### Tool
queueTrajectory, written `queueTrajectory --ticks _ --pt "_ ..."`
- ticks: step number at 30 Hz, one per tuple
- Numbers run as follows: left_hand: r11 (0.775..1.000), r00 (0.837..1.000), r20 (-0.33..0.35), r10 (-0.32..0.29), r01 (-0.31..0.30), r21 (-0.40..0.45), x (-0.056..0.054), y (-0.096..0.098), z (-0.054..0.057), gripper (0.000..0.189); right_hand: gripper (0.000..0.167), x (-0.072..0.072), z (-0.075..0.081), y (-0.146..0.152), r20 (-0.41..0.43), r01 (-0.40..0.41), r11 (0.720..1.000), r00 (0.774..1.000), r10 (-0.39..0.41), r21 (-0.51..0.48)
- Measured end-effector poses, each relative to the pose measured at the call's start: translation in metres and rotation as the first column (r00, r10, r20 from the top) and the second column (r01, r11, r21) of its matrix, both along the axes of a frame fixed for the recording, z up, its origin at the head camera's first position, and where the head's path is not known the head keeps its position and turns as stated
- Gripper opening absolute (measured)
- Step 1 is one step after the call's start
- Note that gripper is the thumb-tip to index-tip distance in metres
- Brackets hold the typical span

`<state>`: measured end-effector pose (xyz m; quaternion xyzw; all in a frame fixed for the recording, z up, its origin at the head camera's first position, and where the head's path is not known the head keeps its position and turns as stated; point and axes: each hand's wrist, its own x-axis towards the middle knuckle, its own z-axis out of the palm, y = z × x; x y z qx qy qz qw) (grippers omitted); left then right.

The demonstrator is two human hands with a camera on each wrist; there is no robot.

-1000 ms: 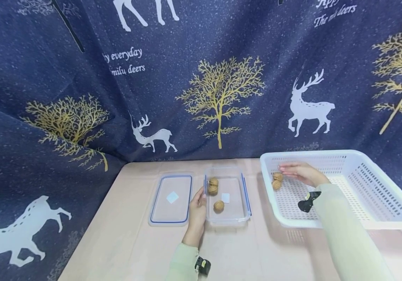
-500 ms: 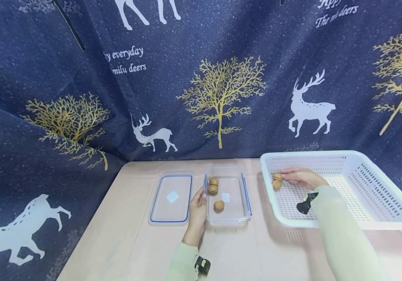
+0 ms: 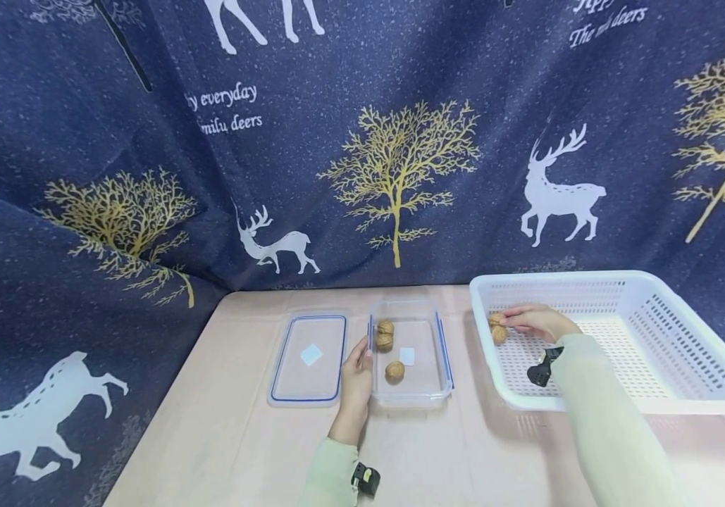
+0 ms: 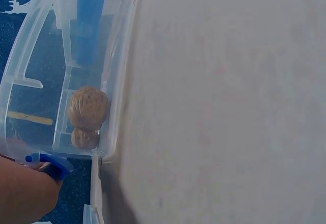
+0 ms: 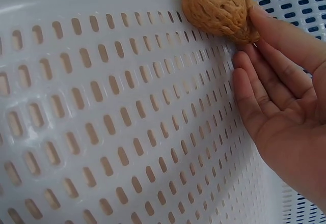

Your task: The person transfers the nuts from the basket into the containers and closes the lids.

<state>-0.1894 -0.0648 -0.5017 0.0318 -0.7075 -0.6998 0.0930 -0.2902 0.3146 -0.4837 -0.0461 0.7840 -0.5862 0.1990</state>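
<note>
My left hand holds the left side of a clear food container. In the left wrist view it is at the blue clip. Three walnuts lie in the container: a far walnut, a second walnut against it and a nearer walnut. Inside the white basket, my right hand pinches the farther walnut between thumb and fingers at the left wall. The other walnut sits right beside it, partly covering it in the right wrist view.
A clear lid with a blue seal lies left of the container. The basket's perforated walls rise around my right hand. Behind the pale pink table hangs a dark blue curtain printed with deer and trees.
My right hand has moved left and its thumb and fingers have closed on the farther basket walnut, which has shifted slightly left. My left hand and the container have stayed put.
</note>
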Motion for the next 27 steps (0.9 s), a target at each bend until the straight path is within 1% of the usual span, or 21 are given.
queueTrajectory --ticks 1,3,6,8,11,13,17,20,21,23,27 --pt "1.000 1.000 -0.011 -0.002 0.002 -0.004 0.000 0.000 -0.001 0.041 0.054 -0.001 0.000 0.000 0.000 0.001 1.000 1.000 -0.001 0.011" --pt "1.000 1.000 0.004 -0.004 0.004 0.004 -0.001 0.000 -0.002 0.041 0.054 -0.002 -0.001 0.000 0.009 0.018 1.000 1.000 -0.018 0.024" --pt "1.000 0.998 0.055 -0.008 0.007 0.025 -0.003 0.001 -0.002 0.041 0.054 -0.003 -0.002 0.001 0.014 0.018 0.999 1.000 -0.018 0.039" --pt "1.000 0.997 0.076 -0.007 0.005 0.027 -0.004 0.001 -0.002 0.041 0.054 -0.003 -0.002 0.001 0.024 0.031 0.999 0.999 -0.032 0.039" --pt "1.000 0.997 0.078 -0.007 0.005 0.021 -0.003 0.001 -0.001 0.041 0.054 -0.002 -0.001 0.001 0.020 0.015 0.999 1.000 -0.015 0.041" --pt "1.000 0.997 0.074 -0.011 0.009 0.023 -0.003 0.002 -0.001 0.041 0.054 -0.002 0.000 0.000 0.029 0.019 0.999 0.999 -0.020 0.034" --pt "0.999 0.998 0.064 -0.016 0.015 0.029 -0.003 0.002 -0.001 0.041 0.052 -0.002 0.001 0.001 0.040 0.003 1.000 0.999 -0.003 0.011" --pt "1.000 0.997 0.073 -0.010 0.009 0.022 -0.003 0.002 0.001 0.041 0.052 -0.003 0.002 0.001 0.053 0.006 1.000 0.999 -0.005 -0.024" --pt "1.000 0.997 0.076 -0.009 0.007 0.020 -0.002 0.002 0.003 0.041 0.051 -0.003 0.002 0.001 0.052 0.002 0.999 0.999 0.000 -0.038" --pt "1.000 0.997 0.081 -0.005 0.004 0.013 0.000 0.002 0.009 0.040 0.050 -0.004 0.003 0.001 0.050 -0.005 0.997 0.999 0.009 -0.082" --pt "1.000 0.996 0.084 -0.004 0.004 0.002 0.010 0.002 0.028 0.040 0.048 -0.008 0.005 0.002 0.043 -0.025 0.988 0.999 0.032 -0.155"
